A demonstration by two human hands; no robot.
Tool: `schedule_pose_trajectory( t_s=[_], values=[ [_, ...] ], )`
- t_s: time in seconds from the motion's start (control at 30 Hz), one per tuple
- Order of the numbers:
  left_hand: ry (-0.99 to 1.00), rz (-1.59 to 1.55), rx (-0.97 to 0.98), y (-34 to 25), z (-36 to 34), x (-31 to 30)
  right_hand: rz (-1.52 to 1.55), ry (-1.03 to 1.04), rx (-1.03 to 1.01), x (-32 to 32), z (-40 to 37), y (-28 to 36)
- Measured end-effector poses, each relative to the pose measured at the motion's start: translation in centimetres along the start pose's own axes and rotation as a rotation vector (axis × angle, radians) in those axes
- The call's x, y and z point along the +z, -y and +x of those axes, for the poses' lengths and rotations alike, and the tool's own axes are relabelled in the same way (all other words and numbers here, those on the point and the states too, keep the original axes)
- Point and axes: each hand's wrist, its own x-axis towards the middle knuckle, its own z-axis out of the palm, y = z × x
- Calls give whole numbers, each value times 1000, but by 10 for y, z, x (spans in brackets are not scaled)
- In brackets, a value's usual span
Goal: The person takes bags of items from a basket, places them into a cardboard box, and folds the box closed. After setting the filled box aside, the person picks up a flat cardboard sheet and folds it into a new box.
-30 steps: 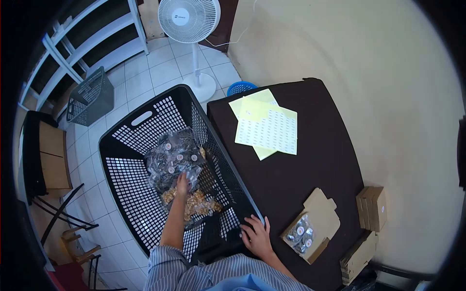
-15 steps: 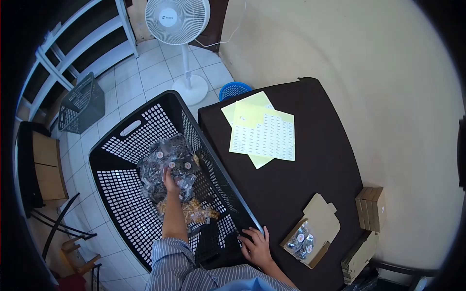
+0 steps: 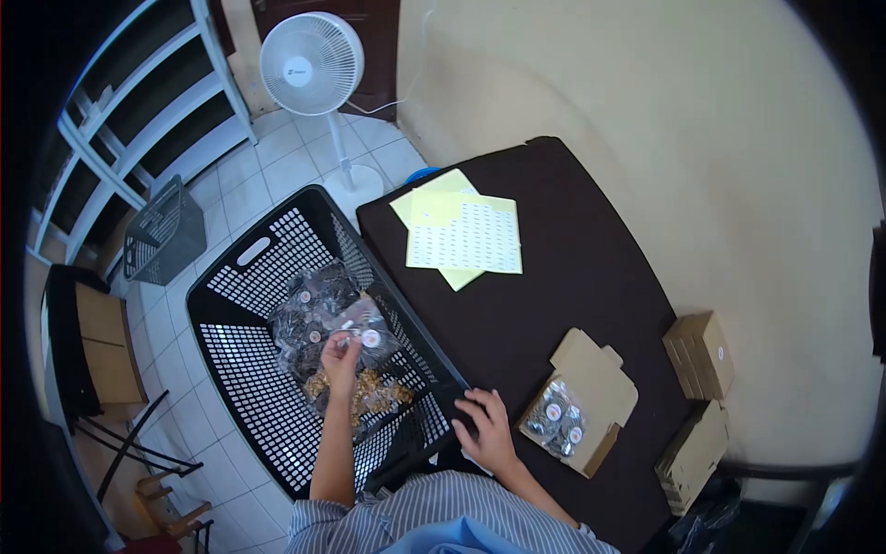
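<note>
My left hand (image 3: 341, 358) is inside the large dark plastic basket (image 3: 217, 303), its fingers pinched on a clear plastic packet (image 3: 371, 334) with a round white label. Beneath it lie many similar packets with dark contents (image 3: 303, 319) and some packets with golden-brown contents (image 3: 374, 395). My right hand (image 3: 489, 434) has its fingers spread at the basket's near right corner, by the table edge, and grips nothing. To its right an open cardboard box (image 3: 602, 380) holds several labelled packets (image 3: 557, 417). What exactly is inside the pinched packet is too small to tell.
The dark-covered table (image 3: 591, 249) bears yellow label sheets (image 3: 466, 242). Stacked cardboard boxes (image 3: 697, 355) and flattened cardboard (image 3: 692, 457) are at its right end. A white fan (image 3: 312, 65), a grey basket (image 3: 166, 235) and white shelves (image 3: 166, 111) stand beyond.
My left hand has come up from the pile with a labelled packet pinched in its fingers. My right hand stays near the basket corner. The whole view has shifted slightly.
</note>
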Motion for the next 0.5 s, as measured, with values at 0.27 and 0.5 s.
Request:
schedule_pose_trajectory(
  t_s=[0.27, 0.5],
  values=[
    [738, -38, -34, -75, -129, 143, 860, -162, 424, -40, -13, 1],
    [1196, 450, 251, -50, -198, 206, 558, -743, 495, -109, -89, -46]
  ],
)
